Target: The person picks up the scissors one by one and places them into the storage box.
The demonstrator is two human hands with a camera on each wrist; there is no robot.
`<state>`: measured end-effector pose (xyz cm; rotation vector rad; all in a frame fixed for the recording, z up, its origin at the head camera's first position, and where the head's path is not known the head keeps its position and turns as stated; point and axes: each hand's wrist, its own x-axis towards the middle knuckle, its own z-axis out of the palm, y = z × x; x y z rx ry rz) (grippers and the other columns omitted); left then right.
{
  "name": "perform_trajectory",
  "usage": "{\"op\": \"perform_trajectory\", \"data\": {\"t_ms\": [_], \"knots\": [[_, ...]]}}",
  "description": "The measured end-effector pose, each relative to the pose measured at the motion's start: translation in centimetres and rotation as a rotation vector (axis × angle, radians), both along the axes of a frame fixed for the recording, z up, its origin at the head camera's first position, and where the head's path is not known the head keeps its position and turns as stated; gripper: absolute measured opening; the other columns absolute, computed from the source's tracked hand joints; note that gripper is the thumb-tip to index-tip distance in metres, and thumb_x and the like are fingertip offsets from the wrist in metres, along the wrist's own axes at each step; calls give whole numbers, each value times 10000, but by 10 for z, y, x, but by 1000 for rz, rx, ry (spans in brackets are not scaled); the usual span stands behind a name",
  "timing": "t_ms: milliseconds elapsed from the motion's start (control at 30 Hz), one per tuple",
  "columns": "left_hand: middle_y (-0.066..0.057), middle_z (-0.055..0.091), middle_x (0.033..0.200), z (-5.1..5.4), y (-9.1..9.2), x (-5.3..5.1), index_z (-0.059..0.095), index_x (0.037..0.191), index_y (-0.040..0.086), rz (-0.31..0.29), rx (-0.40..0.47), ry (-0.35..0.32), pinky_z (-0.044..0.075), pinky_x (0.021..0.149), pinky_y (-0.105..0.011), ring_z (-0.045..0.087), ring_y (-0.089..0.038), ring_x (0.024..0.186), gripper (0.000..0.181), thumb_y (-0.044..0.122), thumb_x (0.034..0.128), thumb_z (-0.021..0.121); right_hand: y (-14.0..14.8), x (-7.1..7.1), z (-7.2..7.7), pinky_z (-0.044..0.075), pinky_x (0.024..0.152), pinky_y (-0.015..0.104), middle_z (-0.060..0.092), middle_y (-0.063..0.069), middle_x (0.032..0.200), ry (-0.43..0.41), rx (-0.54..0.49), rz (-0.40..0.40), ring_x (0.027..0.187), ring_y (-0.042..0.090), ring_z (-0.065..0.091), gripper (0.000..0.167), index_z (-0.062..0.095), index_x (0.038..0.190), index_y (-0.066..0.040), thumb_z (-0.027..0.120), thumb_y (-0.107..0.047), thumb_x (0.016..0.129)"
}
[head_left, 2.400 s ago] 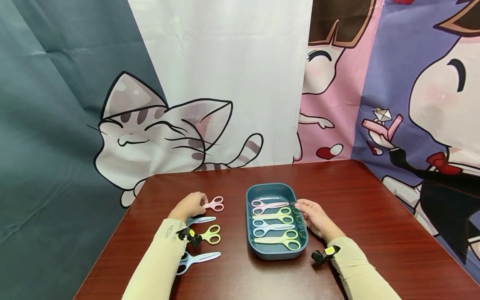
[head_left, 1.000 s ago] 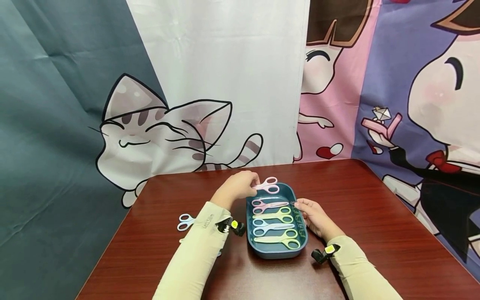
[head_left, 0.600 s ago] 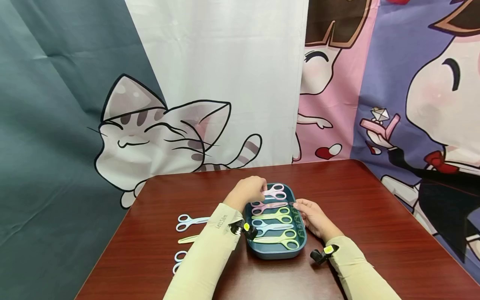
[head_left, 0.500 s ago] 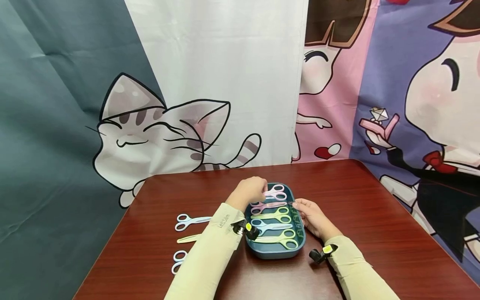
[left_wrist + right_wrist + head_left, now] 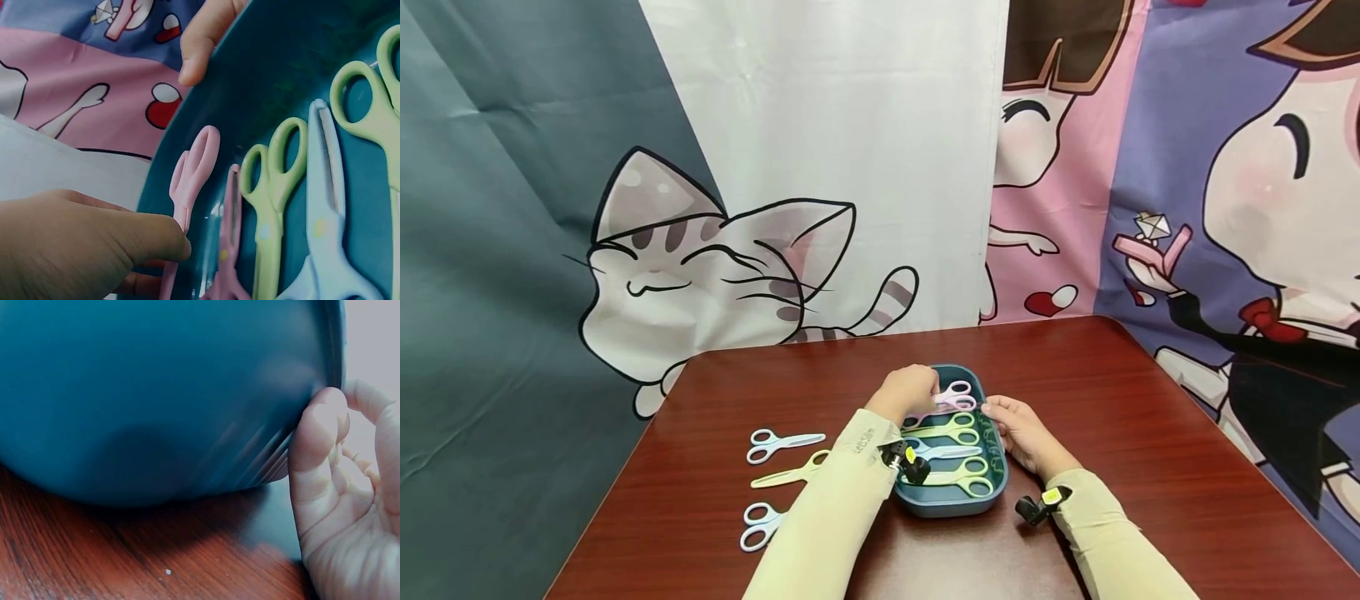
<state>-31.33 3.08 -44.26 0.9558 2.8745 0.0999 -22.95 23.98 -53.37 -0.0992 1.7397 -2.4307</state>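
Inside a dark teal tray (image 5: 951,510), my left hand (image 5: 912,393) pinches pink scissors (image 5: 195,165) at the blade end, the handle loops pointing away from the hand. In the left wrist view the thumb of that hand (image 5: 94,244) lies against the scissors. Beside them in the tray are a darker pink pair (image 5: 230,250), green scissors (image 5: 269,212), light blue scissors (image 5: 328,231) and another green pair (image 5: 973,477). My right hand (image 5: 1026,435) holds the tray's right rim between thumb and fingers; its fingertips touch the wall in the right wrist view.
Left of the tray on the brown table (image 5: 1075,375) lie blue scissors (image 5: 782,444), green scissors (image 5: 790,475) and another blue pair (image 5: 762,527), the last partly hidden by the left sleeve (image 5: 827,521). A printed cartoon curtain (image 5: 850,150) hangs behind the table.
My left hand has carried the pink scissors from the table's left rightward to the tray, then lowered them inside toward the darker pink pair. My right hand stays on the rim.
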Motion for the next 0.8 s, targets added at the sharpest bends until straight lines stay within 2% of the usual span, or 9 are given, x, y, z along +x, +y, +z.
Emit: {"op": "perform_trajectory", "data": {"t_ms": [100,267,367,533,800], "knots": [[95,563,755,-3,1,0,602,801,206,-9,-8,3,463,650,-303,540,-88,717,195,287,912,740,0,0,-1,555,523,222,638,3,781,4,3,-2,596,68,610,140,557,1059,-17,557,-155,1040],[65,426,616,-8,3,-1,513,668,193,-21,-28,7,390,546,-266,467,-99,601,339,261,919,730,1,-3,-3,533,500,205,631,9,778,-7,10,-9,584,68,598,174,547,1076,8,557,-162,1042],[63,406,606,-11,4,-3,491,640,197,-10,-28,-13,376,523,-270,454,-105,583,364,231,907,736,0,-3,-3,541,501,211,643,6,772,-16,12,-16,576,68,605,154,552,1068,-6,560,-157,1038],[51,421,619,-17,3,-3,522,673,186,8,-4,-51,379,519,-273,466,-116,581,328,215,905,752,0,-2,-1,498,459,184,626,-18,727,-14,19,-18,524,46,557,134,562,1057,-25,571,-157,1031],[56,470,648,-26,2,-5,555,727,189,-2,11,-58,381,537,-274,465,-104,596,261,190,916,735,0,-1,0,477,447,171,629,-12,735,-14,15,-17,513,47,543,133,549,1051,-23,563,-155,1038]]}}
